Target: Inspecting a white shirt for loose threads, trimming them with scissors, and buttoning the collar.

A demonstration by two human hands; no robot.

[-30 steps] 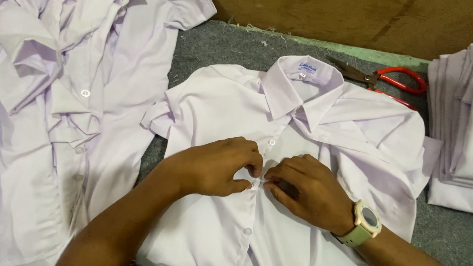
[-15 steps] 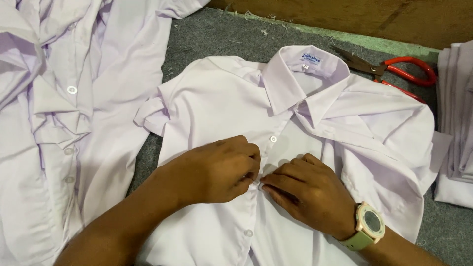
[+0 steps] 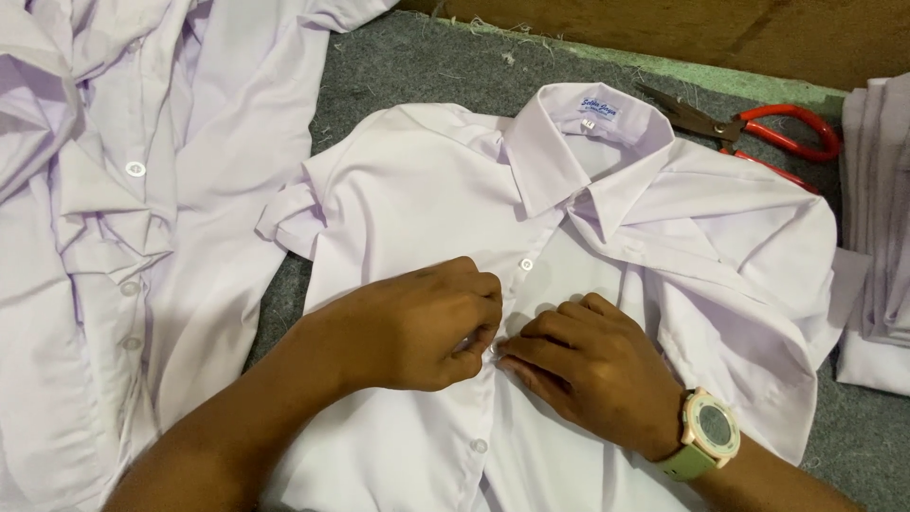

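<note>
**Both hands pinching a shirt button at the placket**

On the grey felt surface (image 3: pixel 398 66), far left, a heap of loose pale lilac shirts (image 3: pixel 123 237) lies crumpled, buttons showing; just right of it, nearly touching at the sleeve, one shirt (image 3: pixel 417 199) is spread flat, front up, collar at the top, short sleeves folded in; left hand (image 3: pixel 417 327) comes in from bottom left, resting on the shirt's front, fingers curled tight, fingertips pinching the fabric edge at the middle of the placket; a button (image 3: pixel 491 353) sits right between the two hands' fingertips, mostly hidden; right hand (image 3: pixel 588 365) meets the left at that same spot, fingers bent and closed narrow on the other placket edge; cannot tell whether the button is through its hole; one button above the hands (image 3: pixel 526 265) and one below (image 3: pixel 479 445) look fastened; wristwatch (image 3: pixel 709 431) with pale face and green strap on the right wrist; up right, red-handled scissors (image 3: pixel 758 128) lie on the surface just beyond the shirt's shoulder, partly tucked under it; far right edge, a neat stack of folded shirts (image 3: pixel 877 218); a brown board (image 3: pixel 664 28) runs along the top.
</note>
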